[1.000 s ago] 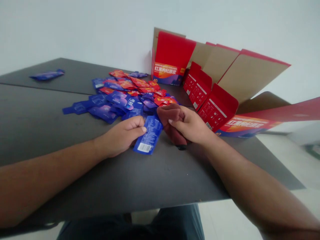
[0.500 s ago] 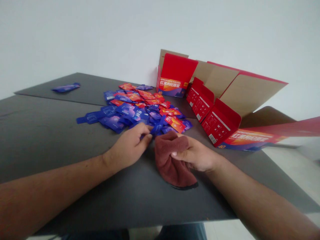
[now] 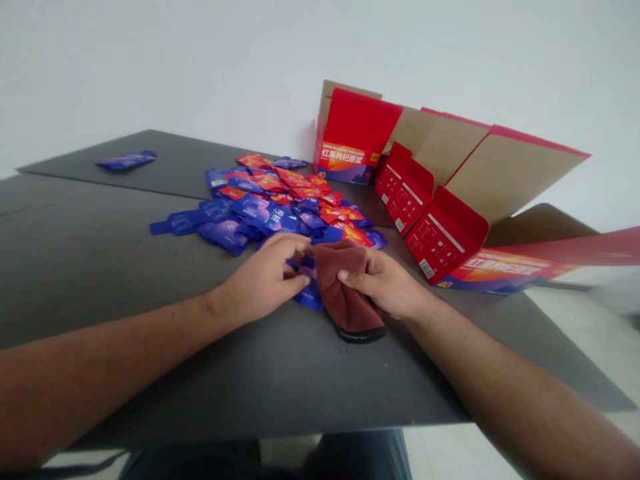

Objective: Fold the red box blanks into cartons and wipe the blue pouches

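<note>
Blue sachet (image 3: 311, 298) shows between two hands above a gray table (image 3: 200, 393), partly hidden by one brown cloth (image 3: 345, 300). The left hand (image 3: 270, 277) half-curls over it; whether it grips, I cannot tell. The right hand (image 3: 393, 283) pinches the cloth. Two box fronts (image 3: 347, 163) read "红黑枸杞原浆" and "40". One sachet pile (image 3: 257, 208) overlaps beyond counting; one lone pouch (image 3: 126, 161) lies far left.

The place looked like a packing room, though what larger premises it belonged to could not be told. A dark surface (image 3: 125, 267) carried a heap of small printed sachets (image 3: 270, 210) at eleven o'clock and open red cartons (image 3: 445, 233) at two o'clock. A plain white wall (image 3: 225, 67) rose at twelve, and pale tiled floor (image 3: 440, 453) showed at five.
</note>
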The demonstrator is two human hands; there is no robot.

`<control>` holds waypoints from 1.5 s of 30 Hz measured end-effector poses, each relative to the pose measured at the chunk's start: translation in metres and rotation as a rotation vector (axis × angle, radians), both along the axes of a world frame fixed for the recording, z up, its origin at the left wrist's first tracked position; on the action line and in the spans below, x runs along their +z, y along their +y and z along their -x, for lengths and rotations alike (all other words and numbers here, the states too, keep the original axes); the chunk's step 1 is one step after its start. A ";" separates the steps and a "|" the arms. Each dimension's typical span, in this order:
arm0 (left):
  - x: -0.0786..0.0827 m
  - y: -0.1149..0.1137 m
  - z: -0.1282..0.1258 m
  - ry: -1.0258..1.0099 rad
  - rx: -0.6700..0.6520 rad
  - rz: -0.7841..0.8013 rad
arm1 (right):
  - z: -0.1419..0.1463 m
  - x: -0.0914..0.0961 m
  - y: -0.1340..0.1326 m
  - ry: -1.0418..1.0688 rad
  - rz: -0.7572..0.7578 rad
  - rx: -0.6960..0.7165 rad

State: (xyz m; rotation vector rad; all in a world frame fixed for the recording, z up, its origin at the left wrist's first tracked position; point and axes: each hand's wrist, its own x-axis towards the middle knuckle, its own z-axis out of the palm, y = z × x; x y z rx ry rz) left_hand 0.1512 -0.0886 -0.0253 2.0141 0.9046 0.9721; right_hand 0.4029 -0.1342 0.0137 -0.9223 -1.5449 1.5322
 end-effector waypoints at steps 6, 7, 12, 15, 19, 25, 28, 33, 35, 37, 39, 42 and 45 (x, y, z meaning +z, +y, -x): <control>-0.003 0.008 -0.001 -0.125 0.021 0.243 | -0.002 0.000 0.000 -0.036 -0.047 0.013; -0.001 0.007 0.000 -0.067 0.011 0.230 | -0.002 0.000 0.000 -0.039 -0.054 0.021; 0.010 0.000 0.002 -0.021 0.046 0.201 | -0.002 0.007 -0.001 -0.187 -0.156 -0.013; 0.010 -0.004 0.002 -0.052 0.050 0.202 | -0.004 0.016 -0.002 -0.467 -0.401 -0.215; 0.005 -0.003 0.002 -0.066 -0.004 0.208 | 0.000 0.024 -0.011 -0.777 -0.696 -0.406; 0.004 0.000 0.003 -0.083 -0.039 0.225 | 0.000 0.021 -0.014 -0.919 -0.868 -0.162; 0.005 0.000 0.004 -0.046 -0.014 0.182 | -0.003 0.019 -0.010 -0.930 -0.899 -0.346; 0.006 0.000 0.005 -0.027 -0.052 0.191 | -0.001 0.018 -0.012 -0.889 -0.911 -0.162; 0.007 0.000 0.005 -0.020 -0.040 0.182 | -0.002 0.019 -0.011 -0.904 -0.886 -0.224; 0.007 0.000 0.005 -0.006 -0.022 0.157 | -0.004 0.019 -0.009 -0.933 -0.855 -0.332; 0.008 0.000 0.005 0.015 -0.024 0.141 | -0.005 0.019 -0.008 -0.949 -0.850 -0.336; 0.009 0.000 0.005 0.027 -0.048 0.141 | -0.004 0.019 -0.008 -0.930 -0.872 -0.237; 0.010 -0.001 0.005 0.029 -0.040 0.131 | -0.004 0.018 -0.007 -0.933 -0.842 -0.300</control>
